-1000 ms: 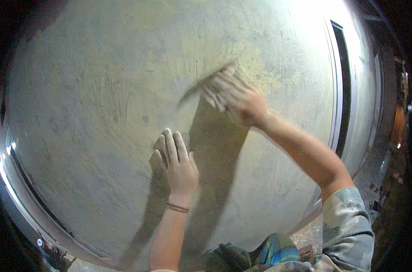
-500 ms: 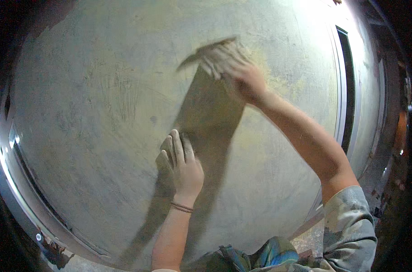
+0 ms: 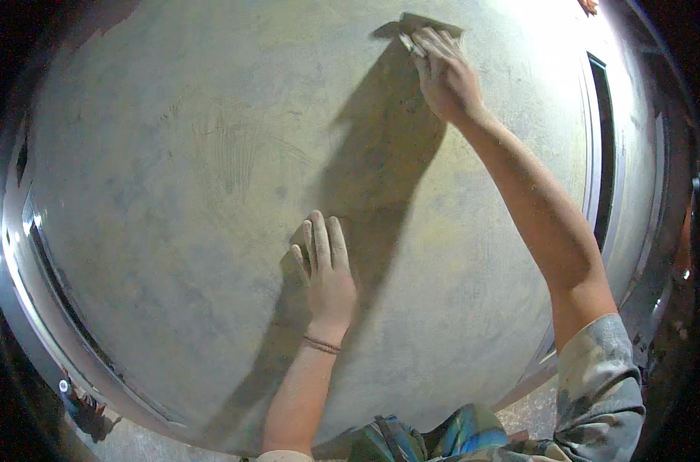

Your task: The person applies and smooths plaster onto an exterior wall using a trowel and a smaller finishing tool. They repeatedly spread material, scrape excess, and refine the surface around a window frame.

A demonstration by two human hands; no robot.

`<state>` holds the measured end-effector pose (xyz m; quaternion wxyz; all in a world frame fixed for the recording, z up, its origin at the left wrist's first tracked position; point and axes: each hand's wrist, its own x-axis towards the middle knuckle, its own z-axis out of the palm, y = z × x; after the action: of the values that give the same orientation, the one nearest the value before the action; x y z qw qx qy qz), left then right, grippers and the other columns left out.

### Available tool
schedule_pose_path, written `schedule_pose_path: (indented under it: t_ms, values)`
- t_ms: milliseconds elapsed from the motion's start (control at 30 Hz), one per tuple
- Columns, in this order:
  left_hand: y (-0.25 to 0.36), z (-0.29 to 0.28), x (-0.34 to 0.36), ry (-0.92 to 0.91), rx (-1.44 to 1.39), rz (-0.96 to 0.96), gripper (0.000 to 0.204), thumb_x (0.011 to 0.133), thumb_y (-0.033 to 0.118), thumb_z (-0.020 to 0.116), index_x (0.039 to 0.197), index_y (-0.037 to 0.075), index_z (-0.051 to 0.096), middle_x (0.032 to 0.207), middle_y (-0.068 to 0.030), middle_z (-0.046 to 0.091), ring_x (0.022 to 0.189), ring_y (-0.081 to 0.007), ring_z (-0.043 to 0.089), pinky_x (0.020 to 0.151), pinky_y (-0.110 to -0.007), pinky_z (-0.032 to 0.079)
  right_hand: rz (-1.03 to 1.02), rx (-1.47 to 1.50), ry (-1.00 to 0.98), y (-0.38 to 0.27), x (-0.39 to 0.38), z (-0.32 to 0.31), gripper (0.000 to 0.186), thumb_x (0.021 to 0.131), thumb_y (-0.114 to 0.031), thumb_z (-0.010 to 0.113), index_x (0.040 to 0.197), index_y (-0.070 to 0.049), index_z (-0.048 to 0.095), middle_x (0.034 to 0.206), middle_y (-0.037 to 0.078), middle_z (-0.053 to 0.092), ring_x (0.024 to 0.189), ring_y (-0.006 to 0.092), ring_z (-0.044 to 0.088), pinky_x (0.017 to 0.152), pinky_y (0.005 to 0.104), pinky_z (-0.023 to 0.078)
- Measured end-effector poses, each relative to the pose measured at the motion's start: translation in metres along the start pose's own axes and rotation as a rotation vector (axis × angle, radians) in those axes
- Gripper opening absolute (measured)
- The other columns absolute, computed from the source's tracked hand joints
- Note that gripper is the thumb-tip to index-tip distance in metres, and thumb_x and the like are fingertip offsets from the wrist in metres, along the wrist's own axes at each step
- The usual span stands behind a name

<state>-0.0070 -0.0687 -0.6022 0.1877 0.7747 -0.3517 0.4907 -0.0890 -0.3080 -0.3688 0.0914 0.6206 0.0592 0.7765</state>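
A large grey-green wall (image 3: 188, 254) with yellowish patches and scratches fills the view before me. High up on it, right of the middle, my right hand (image 3: 448, 73) presses a thin, flat, brownish piece that looks like sandpaper (image 3: 433, 23). Its fingers are whitened with dust and closed over the sheet, whose top edge stands past the fingertips. Lower down, my left hand (image 3: 329, 273) rests against the wall with fingers stretched out and nothing in it. Dust coats those fingers too, and a thin brown bracelet (image 3: 321, 344) circles the wrist.
Dark openings with light frames run along the wall at the right (image 3: 598, 146) and the lower left (image 3: 76, 323). A strip of pale floor (image 3: 531, 416) shows below the wall. My arms cast long shadows over the surface, and bright light falls at the upper right.
My right hand has moved up and to the right along the wall with the sandpaper. My left hand appears slightly farther right, with its fingers still stretched out.
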Motion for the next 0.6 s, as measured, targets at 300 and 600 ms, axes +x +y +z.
schedule_pose_path:
  t_ms: [300,600]
  values:
    - [-0.006,0.019,-0.001,0.133,-0.042,0.081,0.070,0.104,0.027,0.045,0.162,0.009,0.011,0.168,-0.0185,0.011,0.156,-0.0364,0.009,0.123,-0.062,0.005,-0.752,0.154,-0.403,-0.097,-0.059,0.007,0.043,0.088,-0.014,0.060,0.131,-0.010,0.064,0.143,0.009,0.058,0.138,0.0313,0.049,0.113,0.0445,0.043]
    - [-0.009,0.016,-0.002,0.065,-0.051,0.034,0.072,0.100,0.025,0.055,0.160,0.004,0.022,0.167,-0.0202,0.015,0.155,-0.0377,0.014,0.123,-0.060,0.010,-0.511,-0.153,-0.190,-0.073,-0.058,0.030,0.042,0.088,-0.022,0.060,0.128,-0.008,0.065,0.155,0.012,0.046,0.148,0.0314,0.035,0.126,0.0470,0.022]
